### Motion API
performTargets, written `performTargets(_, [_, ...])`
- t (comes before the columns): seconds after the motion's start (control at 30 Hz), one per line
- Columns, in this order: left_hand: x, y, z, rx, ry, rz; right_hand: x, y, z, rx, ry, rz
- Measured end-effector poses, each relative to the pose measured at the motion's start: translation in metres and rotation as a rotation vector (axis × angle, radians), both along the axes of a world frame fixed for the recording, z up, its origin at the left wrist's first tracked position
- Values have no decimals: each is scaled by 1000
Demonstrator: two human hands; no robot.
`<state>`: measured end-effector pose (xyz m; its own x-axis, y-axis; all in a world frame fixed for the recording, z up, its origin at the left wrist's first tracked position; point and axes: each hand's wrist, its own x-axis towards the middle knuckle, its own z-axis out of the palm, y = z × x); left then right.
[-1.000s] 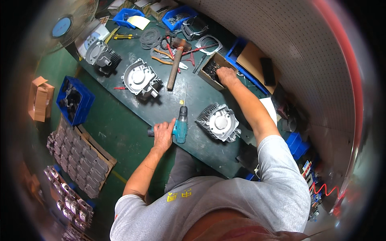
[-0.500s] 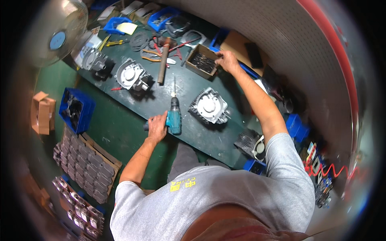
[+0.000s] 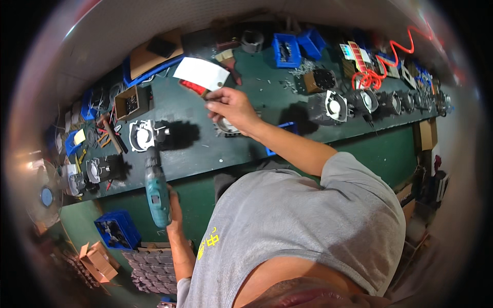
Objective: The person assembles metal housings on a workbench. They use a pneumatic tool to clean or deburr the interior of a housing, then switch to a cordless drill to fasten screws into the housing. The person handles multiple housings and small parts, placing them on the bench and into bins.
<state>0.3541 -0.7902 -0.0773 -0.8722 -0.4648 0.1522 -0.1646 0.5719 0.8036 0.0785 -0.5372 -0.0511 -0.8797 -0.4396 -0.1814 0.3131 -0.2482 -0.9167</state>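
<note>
A teal cordless drill is gripped in my left hand, held off the table's front edge with its chuck toward a grey metal engine housing. My right hand hovers over the table with thumb and fingers pinched together. Whatever those fingers hold is too small to make out. Just beyond them lies a white card over something red. Beneath the right hand another round metal part is partly hidden.
The green table carries a small carton of dark parts, a hammer, a paintbrush and blue bins. More housings stand along the right, near a red coiled hose. On the floor sits a blue crate.
My view has swung to the right. My right hand has left the carton of dark parts and come near the white card. My left hand has raised the drill, which lay on the table.
</note>
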Motion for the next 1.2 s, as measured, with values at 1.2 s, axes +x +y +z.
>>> performTargets(1.2, [-43,121,28,268,-51,-648,104,194,11,-309,-243,-555])
